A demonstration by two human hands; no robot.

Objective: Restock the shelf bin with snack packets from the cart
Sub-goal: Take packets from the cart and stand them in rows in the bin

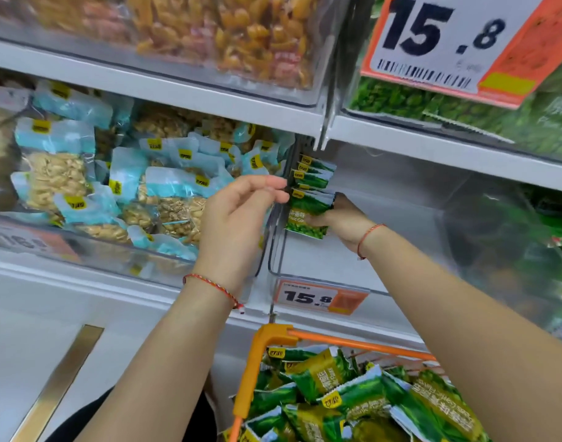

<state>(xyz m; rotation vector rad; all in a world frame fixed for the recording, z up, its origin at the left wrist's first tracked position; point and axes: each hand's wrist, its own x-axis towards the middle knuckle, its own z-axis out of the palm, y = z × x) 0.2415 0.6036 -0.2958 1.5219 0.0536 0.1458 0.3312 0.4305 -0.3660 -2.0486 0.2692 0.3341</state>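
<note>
Packets (308, 215) of green peas stand on end in my right hand (340, 221), long axis upright, already inside the clear shelf bin (305, 275) at its left wall. I count four or five stacked against that wall – the edges overlap, so I cannot fix the number. My right hand grips the lowest ones from behind, fingers curled round them; it is the nearer hand for setting them down. My left hand (241, 212) hovers just outside the bin, fingers relaxed, its tips touching the top corner of the packet. Below me the orange cart (273, 339) holds many more – well over ten. One small price tag (321, 296) fronts the bin; one large price sign (448, 43) hangs above.
</note>
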